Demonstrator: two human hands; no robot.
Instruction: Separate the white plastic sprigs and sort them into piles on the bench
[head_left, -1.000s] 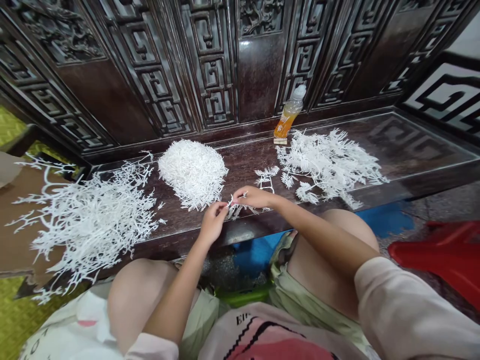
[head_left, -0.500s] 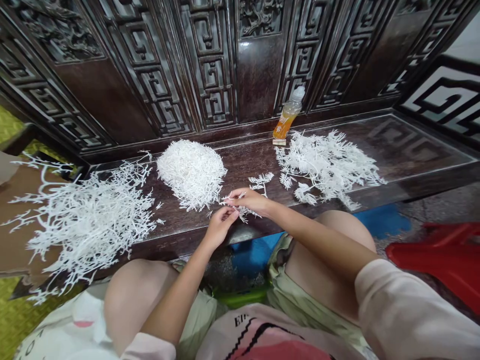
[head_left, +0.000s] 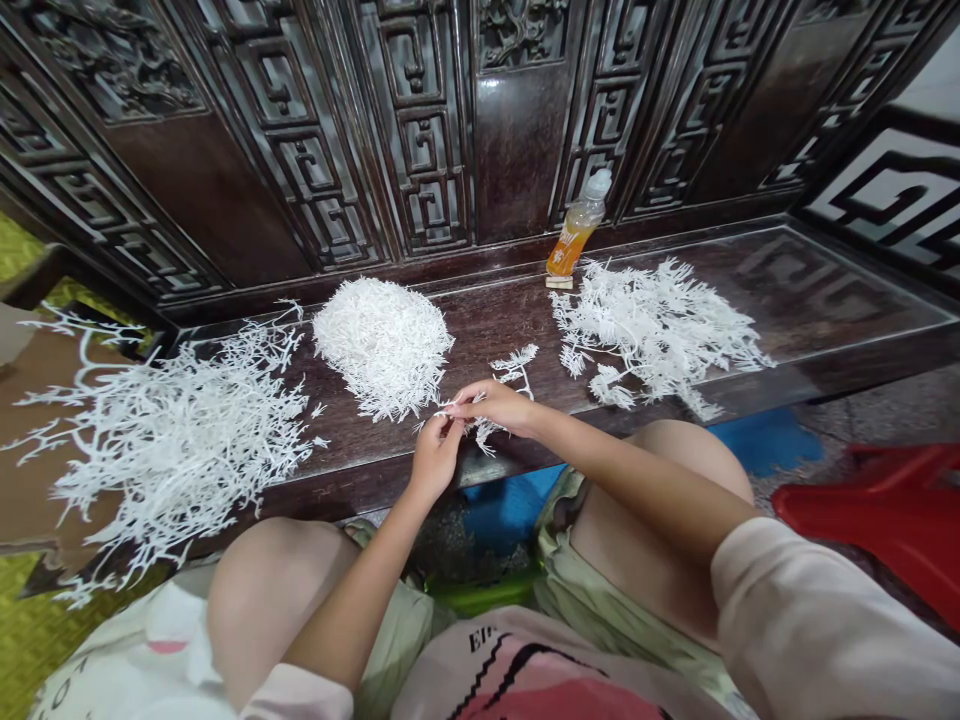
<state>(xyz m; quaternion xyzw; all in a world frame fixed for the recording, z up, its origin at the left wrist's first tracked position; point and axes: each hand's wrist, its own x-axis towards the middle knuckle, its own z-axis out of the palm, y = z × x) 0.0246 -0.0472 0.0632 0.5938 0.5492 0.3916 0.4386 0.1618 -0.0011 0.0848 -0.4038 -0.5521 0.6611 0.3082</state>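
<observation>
Both hands meet over the front edge of the dark wooden bench, fingertips almost together. My left hand [head_left: 437, 452] is closed in a pinch at the end of a white plastic branch [head_left: 487, 432]. My right hand [head_left: 491, 402] also pinches this branch, whose leafy tufts stick out below the palm. Fingers hide the exact joint between them. Just behind the left fingertips lies a heap of small white sprigs [head_left: 382, 345]. Another branched white piece [head_left: 516, 365] rests beyond my right hand.
A large tangle of bare white branches [head_left: 187, 440] lies at the left, partly over brown cardboard [head_left: 30, 400]. On the right are piled tufted branches [head_left: 660, 320]. Behind them stands an orange drink bottle [head_left: 576, 230] near the carved backrest [head_left: 521, 150]. A red plastic stool [head_left: 885, 510] is at far right.
My left hand has shifted slightly left and up, its fingers now closer to the right fingertips. The branch in my hands has turned a little, and the piece behind has tilted.
</observation>
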